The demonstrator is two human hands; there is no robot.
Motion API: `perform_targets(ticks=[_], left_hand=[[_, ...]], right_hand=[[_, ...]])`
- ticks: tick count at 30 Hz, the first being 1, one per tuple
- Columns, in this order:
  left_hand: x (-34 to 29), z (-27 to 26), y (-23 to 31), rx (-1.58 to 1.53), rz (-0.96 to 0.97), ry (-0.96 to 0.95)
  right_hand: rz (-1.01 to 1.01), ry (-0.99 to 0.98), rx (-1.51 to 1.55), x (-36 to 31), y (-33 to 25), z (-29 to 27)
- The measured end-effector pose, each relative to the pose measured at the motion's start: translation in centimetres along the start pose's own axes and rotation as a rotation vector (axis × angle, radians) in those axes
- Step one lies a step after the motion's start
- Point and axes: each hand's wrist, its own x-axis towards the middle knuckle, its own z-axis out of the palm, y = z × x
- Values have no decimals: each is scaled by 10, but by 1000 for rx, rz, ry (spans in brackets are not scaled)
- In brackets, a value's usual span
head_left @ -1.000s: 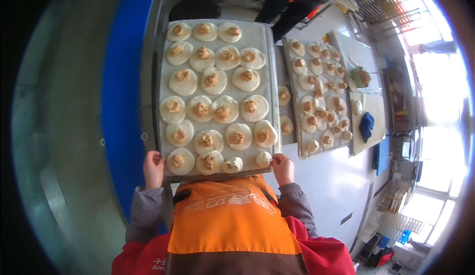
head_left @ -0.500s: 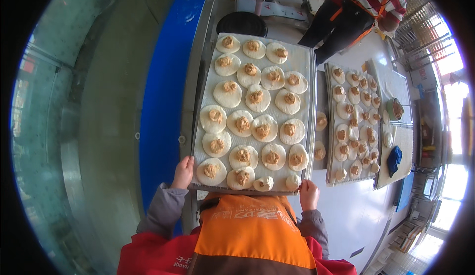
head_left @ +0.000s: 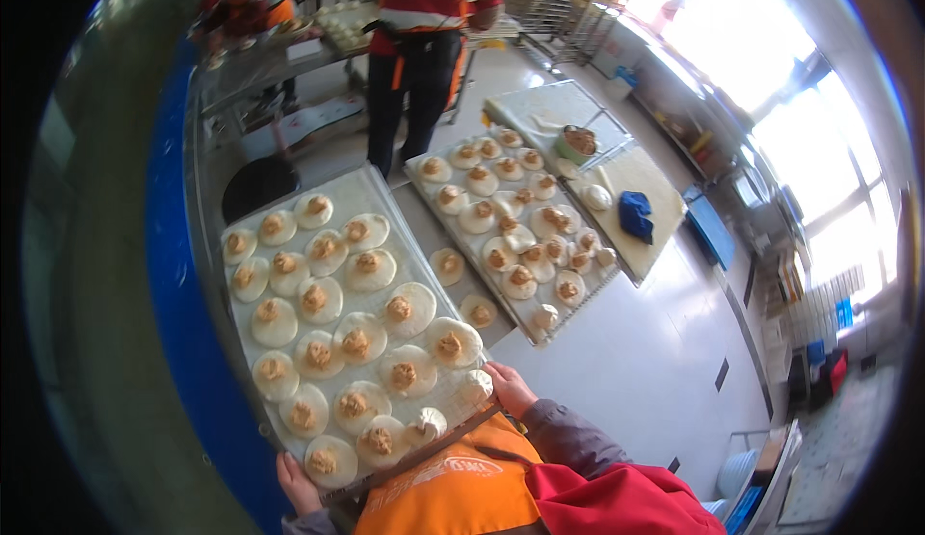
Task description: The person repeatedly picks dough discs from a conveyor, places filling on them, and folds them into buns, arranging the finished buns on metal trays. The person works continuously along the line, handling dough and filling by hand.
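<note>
Close in front of my body is a big flat tray point(head_left: 358, 196), tilted in view. Many flat dough rounds point(head_left: 274, 323), each with a lump of brown filling point(head_left: 356, 344), lie on it. Two gathered buns, one bun point(head_left: 431, 423) and another bun point(head_left: 477, 386), sit near its close edge. My left hand point(head_left: 299, 485) is closed on the tray's near left corner. At the near right corner my right hand point(head_left: 510, 389) grips the rim, its fingers partly hidden.
A second tray point(head_left: 536, 315) of filled dough rounds stands to the right. Past it are a board point(head_left: 644, 171) with a blue cloth point(head_left: 635, 217) and a green bowl point(head_left: 578, 144) of filling. A co-worker point(head_left: 424, 44) stands ahead. A black round object point(head_left: 260, 188) is beyond my tray.
My view has swung to the right, so the trays appear slanted and farther left. More of the windows and floor shows. Both hands keep hold of the tray.
</note>
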Motion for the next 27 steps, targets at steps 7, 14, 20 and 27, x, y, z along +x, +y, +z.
perform_targets(ticks=[7,14,20,27], left_hand=[[1,-5,70,141,139,-141],[-26,150,215,-141,281,-302],[-108,373,307,-211,419,-432],[-193,615,406,-224,236,-760]], right_hand=[[-95,131,180,-48,-1,-46],[-248,323,426,-76,16,-206],[-311,526,495,-84,42,-408],[-275,607,524,-38,94,-659]])
